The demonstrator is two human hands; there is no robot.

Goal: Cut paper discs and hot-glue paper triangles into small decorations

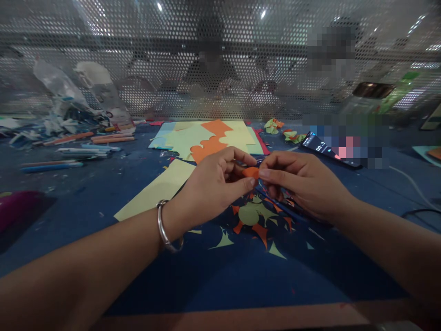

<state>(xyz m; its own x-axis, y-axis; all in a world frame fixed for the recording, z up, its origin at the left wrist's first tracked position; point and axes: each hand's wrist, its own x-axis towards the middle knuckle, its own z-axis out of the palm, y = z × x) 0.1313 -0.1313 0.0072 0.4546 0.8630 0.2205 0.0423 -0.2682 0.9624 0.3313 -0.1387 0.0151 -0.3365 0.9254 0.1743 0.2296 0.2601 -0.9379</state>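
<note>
My left hand [215, 184] and my right hand [298, 184] meet over the blue table, both pinching a small orange paper piece [251, 172] between thumbs and fingertips. A silver bangle [164, 227] sits on my left wrist. Just below the hands lies a paper sun shape [257, 215], a pale yellow disc ringed with orange and yellow points. A pale yellow sheet [161, 188] lies under my left wrist.
Yellow, orange and light-blue paper sheets [206, 135] lie stacked ahead. A phone [319, 147] rests at right, with crumpled scraps [275, 126] beside it. Pens and markers [82, 147] lie at left with plastic bags [69, 92]. A perforated metal screen [220, 59] backs the table; people sit beyond it.
</note>
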